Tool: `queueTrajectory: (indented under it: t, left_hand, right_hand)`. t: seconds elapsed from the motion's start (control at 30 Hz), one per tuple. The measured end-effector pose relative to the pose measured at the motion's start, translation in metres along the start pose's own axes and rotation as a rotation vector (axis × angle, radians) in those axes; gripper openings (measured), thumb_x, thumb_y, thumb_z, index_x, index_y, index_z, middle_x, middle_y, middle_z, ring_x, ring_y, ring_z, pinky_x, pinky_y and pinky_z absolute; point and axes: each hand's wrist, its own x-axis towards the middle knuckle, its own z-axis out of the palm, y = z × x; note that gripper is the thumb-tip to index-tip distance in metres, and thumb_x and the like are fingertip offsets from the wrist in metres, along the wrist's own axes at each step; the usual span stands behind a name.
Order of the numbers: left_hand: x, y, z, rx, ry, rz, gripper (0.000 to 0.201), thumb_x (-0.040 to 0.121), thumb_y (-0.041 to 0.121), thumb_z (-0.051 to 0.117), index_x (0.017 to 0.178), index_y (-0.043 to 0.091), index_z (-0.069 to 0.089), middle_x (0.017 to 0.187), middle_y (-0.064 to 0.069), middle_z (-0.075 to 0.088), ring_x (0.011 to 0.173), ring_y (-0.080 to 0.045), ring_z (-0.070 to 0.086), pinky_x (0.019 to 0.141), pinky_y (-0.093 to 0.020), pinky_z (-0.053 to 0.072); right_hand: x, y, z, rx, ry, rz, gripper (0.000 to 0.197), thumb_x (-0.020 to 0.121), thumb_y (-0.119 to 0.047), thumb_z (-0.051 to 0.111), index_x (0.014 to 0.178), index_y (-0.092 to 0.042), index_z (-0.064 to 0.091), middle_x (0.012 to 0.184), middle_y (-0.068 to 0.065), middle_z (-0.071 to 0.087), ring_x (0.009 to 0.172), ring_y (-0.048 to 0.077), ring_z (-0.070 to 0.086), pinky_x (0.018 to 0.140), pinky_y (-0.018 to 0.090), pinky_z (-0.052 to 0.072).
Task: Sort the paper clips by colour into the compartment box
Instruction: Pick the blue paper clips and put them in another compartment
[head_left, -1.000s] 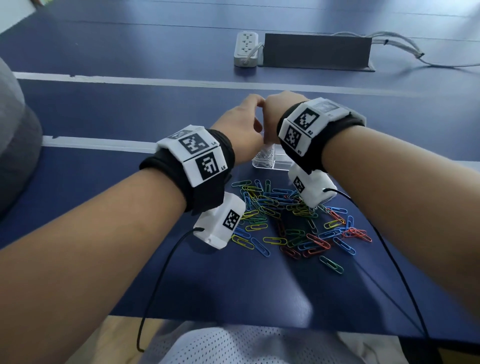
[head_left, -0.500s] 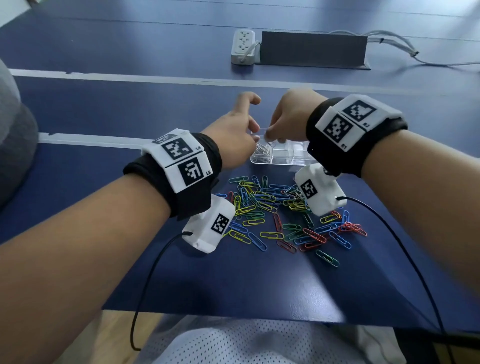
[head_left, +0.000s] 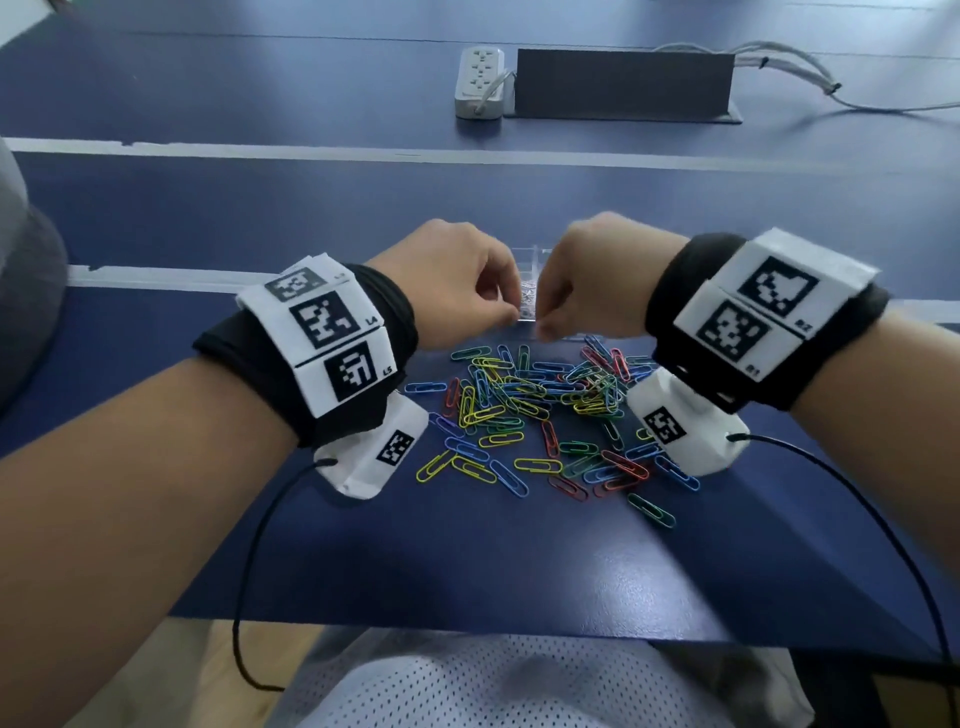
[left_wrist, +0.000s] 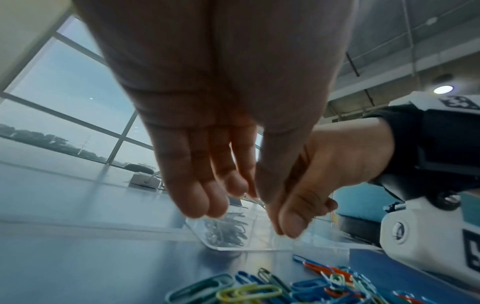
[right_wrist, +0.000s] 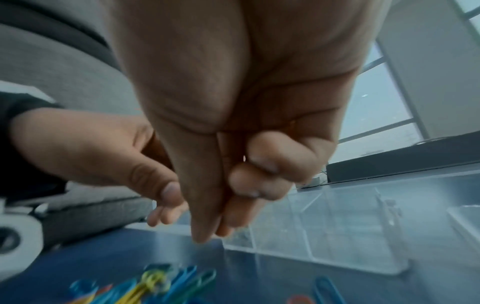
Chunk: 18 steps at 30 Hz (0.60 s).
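head view: hands (head_left: 524, 291) hide box (head_left: 529, 306).

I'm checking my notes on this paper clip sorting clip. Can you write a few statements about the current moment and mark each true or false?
1. The coloured paper clips lie in a loose pile on the blue table. True.
2. The clear compartment box sits nearer the person than the pile. False: it sits beyond the pile.
3. One compartment already holds silver paper clips. True.
4. The left hand rests flat on the table. False: it hovers beside the right hand near the box.
5. A white power strip lies at the table's far side. True.
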Motion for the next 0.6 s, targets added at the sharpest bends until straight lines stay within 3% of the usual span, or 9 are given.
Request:
queueTrajectory:
  t: [0.13, 0.3, 0.47, 0.6]
  left_hand:
    - [0.001, 0.007, 0.008, 0.099, -0.140, 0.022, 0.011, 0.078, 0.026, 0.069, 0.085, 0.020, 0.075, 0.061, 0.012, 0.060, 0.057, 0.001, 0.053, 0.062, -0.016, 0.045]
    - [0.003, 0.012, 0.016, 0.143, -0.222, 0.022, 0.018, 0.075, 0.029, 0.073, 0.093, 0.024, 0.073, 0.071, 0.008, 0.062, 0.066, -0.010, 0.055, 0.069, -0.020, 0.044]
    - [0.003, 0.018, 0.019, 0.182, -0.234, 0.041, 0.019, 0.078, 0.037, 0.070, 0.094, 0.027, 0.073, 0.077, 0.008, 0.058, 0.074, -0.012, 0.053, 0.069, -0.021, 0.039]
    - [0.004, 0.022, 0.023, 0.241, -0.221, 0.072, 0.019, 0.079, 0.034, 0.069, 0.091, 0.021, 0.074, 0.078, 0.005, 0.064, 0.074, -0.012, 0.054, 0.069, -0.023, 0.043]
  right_hand:
    - [-0.009, -0.004, 0.010, -0.125, -0.116, -0.014, 0.022, 0.075, -0.038, 0.072, 0.088, -0.022, 0.076, 0.069, -0.001, 0.060, 0.075, 0.020, 0.056, 0.068, 0.023, 0.042]
    - [-0.015, -0.003, 0.016, -0.100, -0.103, -0.025, 0.016, 0.077, -0.030, 0.064, 0.087, -0.023, 0.074, 0.077, 0.002, 0.063, 0.079, 0.024, 0.059, 0.066, 0.025, 0.044]
    - [-0.019, 0.007, 0.014, 0.013, -0.082, 0.005, 0.012, 0.076, -0.027, 0.062, 0.065, -0.028, 0.062, 0.062, -0.008, 0.057, 0.071, 0.017, 0.053, 0.060, 0.023, 0.041]
    - [-0.026, 0.016, 0.008, 0.175, -0.053, 0.049, 0.009, 0.076, -0.022, 0.061, 0.075, -0.031, 0.065, 0.060, -0.013, 0.057, 0.063, 0.009, 0.054, 0.063, 0.021, 0.043]
